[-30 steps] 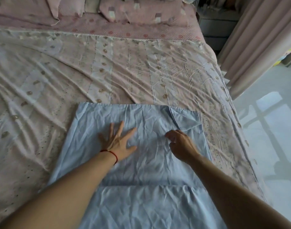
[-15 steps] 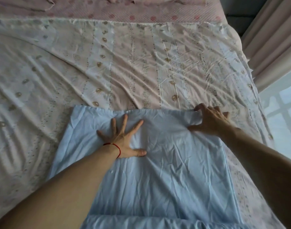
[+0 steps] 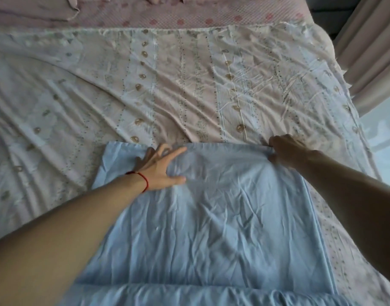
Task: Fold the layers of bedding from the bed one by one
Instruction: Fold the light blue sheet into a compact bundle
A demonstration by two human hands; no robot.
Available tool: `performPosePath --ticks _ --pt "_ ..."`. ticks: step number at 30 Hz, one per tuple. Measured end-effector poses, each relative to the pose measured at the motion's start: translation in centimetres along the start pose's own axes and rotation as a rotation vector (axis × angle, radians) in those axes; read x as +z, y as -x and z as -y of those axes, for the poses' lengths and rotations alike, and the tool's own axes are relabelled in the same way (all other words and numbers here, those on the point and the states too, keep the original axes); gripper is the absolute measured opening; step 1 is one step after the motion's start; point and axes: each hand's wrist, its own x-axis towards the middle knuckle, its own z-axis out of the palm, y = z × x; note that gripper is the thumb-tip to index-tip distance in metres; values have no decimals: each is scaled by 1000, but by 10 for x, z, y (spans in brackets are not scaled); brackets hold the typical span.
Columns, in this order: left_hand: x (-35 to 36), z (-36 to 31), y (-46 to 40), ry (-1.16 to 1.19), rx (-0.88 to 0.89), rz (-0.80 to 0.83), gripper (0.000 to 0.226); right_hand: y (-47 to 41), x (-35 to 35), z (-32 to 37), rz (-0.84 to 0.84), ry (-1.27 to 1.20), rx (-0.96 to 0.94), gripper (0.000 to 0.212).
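Note:
A light blue sheet point(image 3: 222, 217), folded into a wrinkled rectangle, lies on the near half of the bed. My left hand point(image 3: 159, 167), with a red string at the wrist, presses flat on the sheet near its far edge, fingers spread. At the sheet's far right corner my right hand point(image 3: 288, 152) pinches the fabric. Under the blue sheet a pale patterned sheet point(image 3: 189, 85) with gold motifs is spread over the bed, creased in long folds.
Pink pillows point(image 3: 34, 7) and a pink dotted cover point(image 3: 200, 16) lie at the head of the bed. A beige curtain point(image 3: 366, 47) hangs at the right. Pale floor point(image 3: 386, 140) shows beyond the bed's right edge.
My right hand went from the folded-over flap to the sheet's far right corner and pulled it out flat. My left hand slid toward the far edge.

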Motion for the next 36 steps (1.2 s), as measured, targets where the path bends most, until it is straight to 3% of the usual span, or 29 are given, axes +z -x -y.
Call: performPosePath --ticks 2,3,7,9,15,20,28,36 --pt "-16 38 -9 -41 -67 -213 72 2 9 3 -60 0 12 30" --pt "-20 55 -13 -135 -134 -246 68 5 14 3 -105 5 18 27" --pt "-27 79 -23 -383 -255 -187 47 15 31 2 -239 5 24 23" --pt "-31 76 -19 -375 -273 -208 33 22 32 3 -267 -12 15 20" --pt "-56 84 31 -366 -192 -382 20 65 5 -8 -455 -149 -27 22" --pt "-81 77 105 -278 -153 -512 16 126 -27 -11 -584 -159 -103 16" --pt "-80 50 241 17 -205 -498 13 241 -39 -19 -669 -168 -202 14" --pt "-42 26 364 267 -198 -635 42 374 -9 -24 -679 -188 -179 15"
